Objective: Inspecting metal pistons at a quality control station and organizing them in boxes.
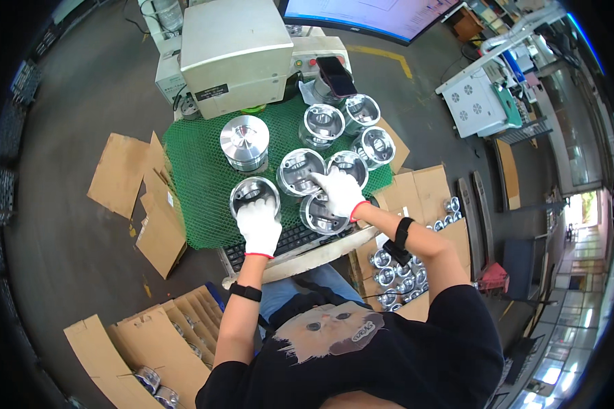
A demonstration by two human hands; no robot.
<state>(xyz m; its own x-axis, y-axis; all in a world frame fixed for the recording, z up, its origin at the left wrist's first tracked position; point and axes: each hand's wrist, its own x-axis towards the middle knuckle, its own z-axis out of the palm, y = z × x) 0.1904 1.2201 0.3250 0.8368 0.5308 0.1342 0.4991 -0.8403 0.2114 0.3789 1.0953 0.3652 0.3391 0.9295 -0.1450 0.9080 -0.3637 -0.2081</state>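
My left hand (pixel 259 226), in a white glove with a red cuff, has its fingers curled into the hollow of a silver metal piston (pixel 237 198) on the green mesh mat. To the right, my gloved right hand (pixel 341 193) reaches over a tight group of pistons. Its fingers are bent over the rim of one piston (pixel 353 163); the fingertips are partly hidden. Its thumb points toward a neighbouring piston (pixel 299 167). Another piston (pixel 318 219) sits just below this hand. Farther off stands a piston with its flat crown up (pixel 245 138).
Several hollow-side-up pistons (pixel 323 123) stand at the back right, near a dark phone (pixel 335 76). A keyboard (pixel 300 236) lies along the near edge of the mat (pixel 198 177). Behind are a beige machine box (pixel 235 54) and a monitor (pixel 372 17). Cardboard boxes (pixel 160 341) with pistons flank me.
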